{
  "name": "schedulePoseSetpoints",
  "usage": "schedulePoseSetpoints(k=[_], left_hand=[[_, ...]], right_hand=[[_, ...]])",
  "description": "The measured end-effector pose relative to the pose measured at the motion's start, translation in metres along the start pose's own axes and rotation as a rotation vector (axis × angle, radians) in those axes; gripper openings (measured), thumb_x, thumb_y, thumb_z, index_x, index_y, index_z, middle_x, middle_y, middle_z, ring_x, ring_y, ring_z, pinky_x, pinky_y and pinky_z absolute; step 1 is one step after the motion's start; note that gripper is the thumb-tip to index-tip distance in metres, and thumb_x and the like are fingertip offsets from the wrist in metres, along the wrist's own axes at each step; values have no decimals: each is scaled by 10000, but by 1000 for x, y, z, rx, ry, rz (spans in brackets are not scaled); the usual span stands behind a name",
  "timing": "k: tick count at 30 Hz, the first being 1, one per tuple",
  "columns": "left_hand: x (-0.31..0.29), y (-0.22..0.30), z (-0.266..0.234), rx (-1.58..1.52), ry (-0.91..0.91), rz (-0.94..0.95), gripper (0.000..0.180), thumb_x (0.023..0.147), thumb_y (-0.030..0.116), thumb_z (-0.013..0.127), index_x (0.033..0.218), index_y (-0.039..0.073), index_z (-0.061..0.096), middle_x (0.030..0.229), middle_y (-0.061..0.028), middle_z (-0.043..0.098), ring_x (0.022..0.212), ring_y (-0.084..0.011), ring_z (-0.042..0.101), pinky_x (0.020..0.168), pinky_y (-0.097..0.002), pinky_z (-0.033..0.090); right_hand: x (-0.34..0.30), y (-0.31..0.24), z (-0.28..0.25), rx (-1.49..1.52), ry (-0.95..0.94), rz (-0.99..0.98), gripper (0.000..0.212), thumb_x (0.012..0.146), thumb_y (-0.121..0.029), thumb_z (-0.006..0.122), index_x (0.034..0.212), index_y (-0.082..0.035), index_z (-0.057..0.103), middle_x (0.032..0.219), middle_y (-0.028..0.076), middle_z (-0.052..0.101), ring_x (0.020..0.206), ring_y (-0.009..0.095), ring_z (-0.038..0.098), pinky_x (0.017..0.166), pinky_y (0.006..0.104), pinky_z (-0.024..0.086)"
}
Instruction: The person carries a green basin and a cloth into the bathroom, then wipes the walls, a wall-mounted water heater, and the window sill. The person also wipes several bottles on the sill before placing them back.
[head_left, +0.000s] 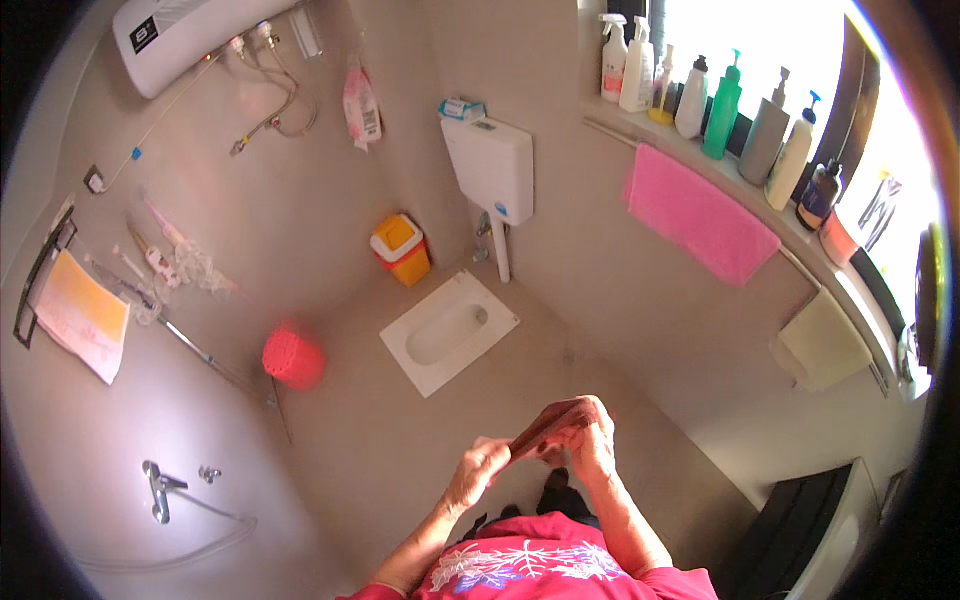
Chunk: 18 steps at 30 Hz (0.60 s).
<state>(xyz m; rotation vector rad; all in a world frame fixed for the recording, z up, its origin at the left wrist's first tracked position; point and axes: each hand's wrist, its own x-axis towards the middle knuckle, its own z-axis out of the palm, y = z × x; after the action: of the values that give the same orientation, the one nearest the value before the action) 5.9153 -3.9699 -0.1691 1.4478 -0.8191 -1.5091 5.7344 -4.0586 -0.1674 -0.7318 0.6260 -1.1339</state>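
A reddish-brown cloth (548, 426) is stretched between my two hands in front of my chest, its right end higher than its left. My left hand (481, 468) is closed on the lower left end. With bent fingers my right hand (594, 446) grips the other end, and part of the cloth lies over it. The underside of the cloth and some of the right fingertips are hidden. Below the hands show my red top with a leaf print and a dark shoe on the floor.
A white squat toilet (447, 335) is set in the floor ahead, near a yellow-orange bin (402, 250) and a red bucket (294, 358). Several bottles (722, 105) line the windowsill above a pink towel (700, 213). A shower tap (160, 490) is on the left wall.
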Motion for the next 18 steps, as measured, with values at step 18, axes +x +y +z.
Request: schedulePoseSetpoints(k=[18], left_hand=[[202,227,-21,54,172,881,216,922,156,538,1081,12,545,813,-29,589,610,-54,527,446,-228,510]], right_hand=[[321,-107,71,-984,-635,-1047,231,699,-195,696,887,-84,620,895,70,619,777,243,608,693,355,472]])
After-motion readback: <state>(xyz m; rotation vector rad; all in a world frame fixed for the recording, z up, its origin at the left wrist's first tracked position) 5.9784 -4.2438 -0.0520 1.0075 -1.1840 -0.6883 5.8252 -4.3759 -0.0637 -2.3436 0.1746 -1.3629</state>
